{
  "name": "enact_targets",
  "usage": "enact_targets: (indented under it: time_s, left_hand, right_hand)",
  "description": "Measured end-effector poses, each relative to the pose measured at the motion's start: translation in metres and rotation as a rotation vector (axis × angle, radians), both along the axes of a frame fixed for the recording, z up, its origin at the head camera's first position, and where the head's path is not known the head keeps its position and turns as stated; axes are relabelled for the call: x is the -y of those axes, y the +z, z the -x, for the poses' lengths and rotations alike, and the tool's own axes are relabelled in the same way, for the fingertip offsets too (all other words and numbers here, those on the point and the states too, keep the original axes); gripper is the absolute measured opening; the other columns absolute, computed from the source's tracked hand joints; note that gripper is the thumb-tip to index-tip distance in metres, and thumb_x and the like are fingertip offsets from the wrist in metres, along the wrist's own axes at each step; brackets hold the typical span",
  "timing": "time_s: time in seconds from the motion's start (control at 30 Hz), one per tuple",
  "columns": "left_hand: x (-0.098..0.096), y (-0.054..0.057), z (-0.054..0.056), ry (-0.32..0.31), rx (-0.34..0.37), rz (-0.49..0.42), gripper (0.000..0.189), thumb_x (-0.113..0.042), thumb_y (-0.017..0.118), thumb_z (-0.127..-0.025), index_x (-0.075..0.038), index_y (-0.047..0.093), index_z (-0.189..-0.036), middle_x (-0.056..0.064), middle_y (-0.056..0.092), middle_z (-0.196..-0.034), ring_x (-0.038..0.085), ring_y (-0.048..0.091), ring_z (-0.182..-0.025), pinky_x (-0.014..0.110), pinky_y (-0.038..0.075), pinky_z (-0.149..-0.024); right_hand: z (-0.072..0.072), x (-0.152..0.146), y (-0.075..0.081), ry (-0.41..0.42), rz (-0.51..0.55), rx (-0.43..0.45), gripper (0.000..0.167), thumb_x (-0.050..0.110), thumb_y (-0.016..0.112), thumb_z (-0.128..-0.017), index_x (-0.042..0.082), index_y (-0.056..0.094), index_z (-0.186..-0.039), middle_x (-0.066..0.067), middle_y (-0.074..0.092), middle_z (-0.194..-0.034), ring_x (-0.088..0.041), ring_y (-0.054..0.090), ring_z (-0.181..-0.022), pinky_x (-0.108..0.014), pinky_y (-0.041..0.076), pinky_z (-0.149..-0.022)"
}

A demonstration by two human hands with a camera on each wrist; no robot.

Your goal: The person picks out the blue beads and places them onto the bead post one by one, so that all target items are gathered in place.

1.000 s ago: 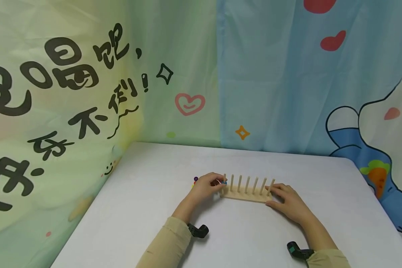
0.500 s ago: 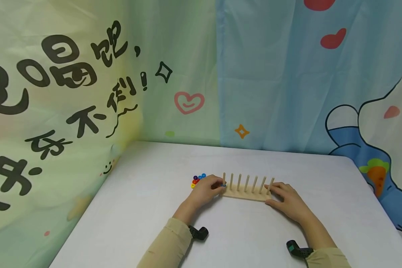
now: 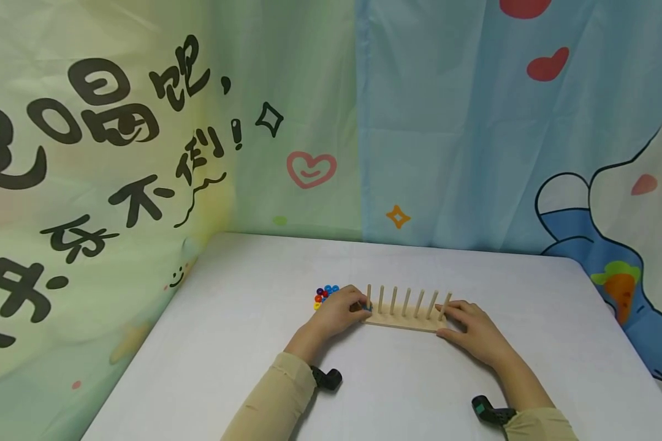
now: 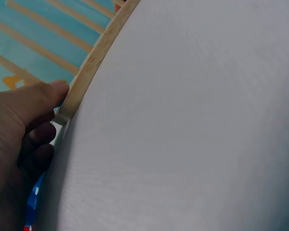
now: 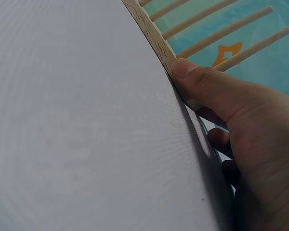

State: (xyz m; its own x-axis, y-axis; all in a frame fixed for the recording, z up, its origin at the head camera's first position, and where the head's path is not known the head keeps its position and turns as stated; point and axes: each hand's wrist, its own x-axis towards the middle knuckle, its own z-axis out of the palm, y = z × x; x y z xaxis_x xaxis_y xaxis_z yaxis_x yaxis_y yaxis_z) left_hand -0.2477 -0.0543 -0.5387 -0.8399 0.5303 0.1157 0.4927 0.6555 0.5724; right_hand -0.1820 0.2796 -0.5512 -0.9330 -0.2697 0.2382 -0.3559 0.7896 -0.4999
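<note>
At lower centre, the left hand [image 3: 339, 311] is pinching a blue bead [image 3: 368, 307] by the leftmost peg [image 3: 369, 293]; the right hand [image 3: 474, 327] is gripping the opposite end of the pegboard [image 3: 398, 321].

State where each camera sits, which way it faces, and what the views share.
Head: worn on the head, facing forward and down at the pegboard and beads; left hand, right hand and sleeves show.
Left wrist: on that wrist, looking at the pegboard's left end; left hand shows.
Right wrist: on that wrist, looking at the pegboard's right end; right hand shows.
Both wrist views share the pegs and the orange star behind.
</note>
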Motion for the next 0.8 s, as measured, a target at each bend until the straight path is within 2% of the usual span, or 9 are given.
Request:
enact_targets:
  time_s: [0.13,0.27,0.4,0.6,0.8]
  left_hand:
    - [0.001,0.001,0.000,-0.018,-0.033,0.036,0.027,-0.037,0.068,-0.094,-0.017,0.070,-0.113,-0.007,0.062,-0.108,0.004,0.056,-0.091,0.020,0.049,-0.082]
    - [0.004,0.004,-0.002,-0.013,-0.022,-0.002,0.032,-0.035,0.068,-0.094,-0.016,0.070,-0.120,-0.006,0.064,-0.111,0.005,0.058,-0.093,0.021,0.050,-0.083]
    - [0.011,0.005,-0.002,0.043,0.009,-0.077,0.027,-0.032,0.067,-0.095,-0.021,0.071,-0.120,-0.008,0.065,-0.110,0.003,0.060,-0.092,0.019,0.050,-0.081]
    - [0.033,0.003,-0.001,0.159,-0.074,-0.150,0.020,-0.032,0.065,-0.096,-0.024,0.072,-0.114,-0.011,0.065,-0.100,0.003,0.056,-0.084,0.020,0.049,-0.075]
    - [0.063,0.004,-0.007,0.243,-0.071,-0.196,0.016,-0.030,0.068,-0.095,-0.021,0.072,-0.107,-0.009,0.061,-0.090,0.006,0.053,-0.077,0.022,0.047,-0.069]
  right_hand:
    - [-0.001,0.001,0.001,0.003,0.002,0.002,0.054,0.037,0.076,-0.085,0.010,0.063,-0.131,-0.011,0.059,-0.125,-0.039,0.050,-0.121,-0.061,0.036,-0.101]
    - [-0.001,0.001,0.002,0.008,0.003,-0.003,0.055,0.037,0.077,-0.085,0.010,0.064,-0.131,-0.011,0.060,-0.124,-0.039,0.051,-0.121,-0.061,0.037,-0.101]
    - [0.000,0.000,0.001,0.012,0.000,-0.011,0.054,0.036,0.077,-0.085,0.010,0.064,-0.130,-0.011,0.060,-0.123,-0.039,0.052,-0.120,-0.060,0.038,-0.100]
    - [0.000,0.000,0.000,0.007,-0.003,-0.003,0.055,0.037,0.076,-0.085,0.010,0.064,-0.131,-0.011,0.060,-0.124,-0.039,0.052,-0.120,-0.060,0.038,-0.100]
    - [0.000,0.000,0.000,0.006,-0.003,-0.008,0.054,0.037,0.077,-0.085,0.010,0.064,-0.130,-0.011,0.060,-0.124,-0.040,0.052,-0.120,-0.060,0.038,-0.100]
